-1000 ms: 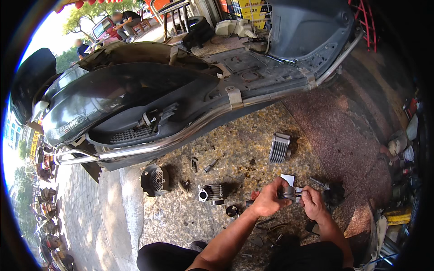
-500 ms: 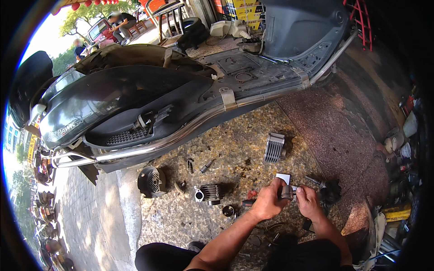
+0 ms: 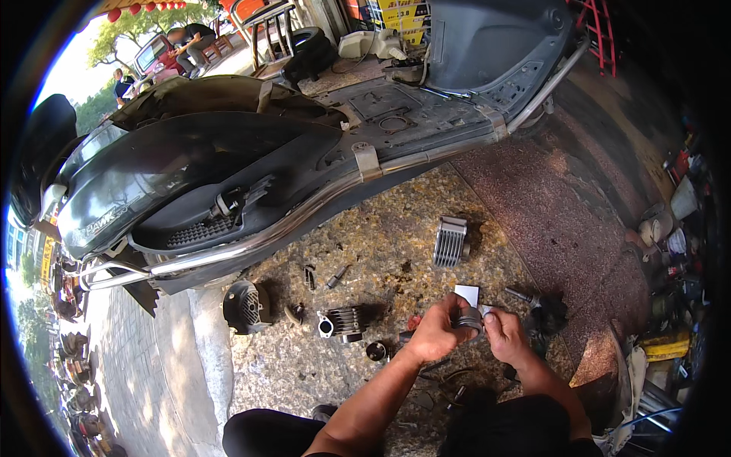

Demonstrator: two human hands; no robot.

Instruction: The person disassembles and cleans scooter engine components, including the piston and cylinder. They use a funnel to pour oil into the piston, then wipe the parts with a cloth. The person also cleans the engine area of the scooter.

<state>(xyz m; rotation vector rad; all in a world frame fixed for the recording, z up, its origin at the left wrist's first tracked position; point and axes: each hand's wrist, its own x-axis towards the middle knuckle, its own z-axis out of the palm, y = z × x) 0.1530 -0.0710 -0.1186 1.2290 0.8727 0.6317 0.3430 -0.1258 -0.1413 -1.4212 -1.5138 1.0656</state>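
Observation:
My left hand (image 3: pixel 434 333) is closed around a short metal piston (image 3: pixel 468 319) with grooves round its side. Close against its right side, my right hand (image 3: pixel 506 336) has thumb and fingers pressed together; what they pinch is too small to make out. Just beyond the piston lies a white card or small flat box (image 3: pixel 467 293). A finned metal cylinder (image 3: pixel 451 242) stands farther off on the stained stone ground. To the left of my hands sit a finned cylinder head (image 3: pixel 341 324) and a small dark round part (image 3: pixel 377 350).
A black scooter (image 3: pixel 228 160) with a chrome side rail stretches across the far side. A dark fan cover (image 3: pixel 246 307), a small metal pin (image 3: pixel 337 276) and other bits lie at the left. Dark, greasy parts (image 3: pixel 547 314) lie right of my hands; clutter lines the right edge.
My left hand has turned the piston so that more of its grooved side shows. My right hand stays close to it. The whole view has shifted slightly.

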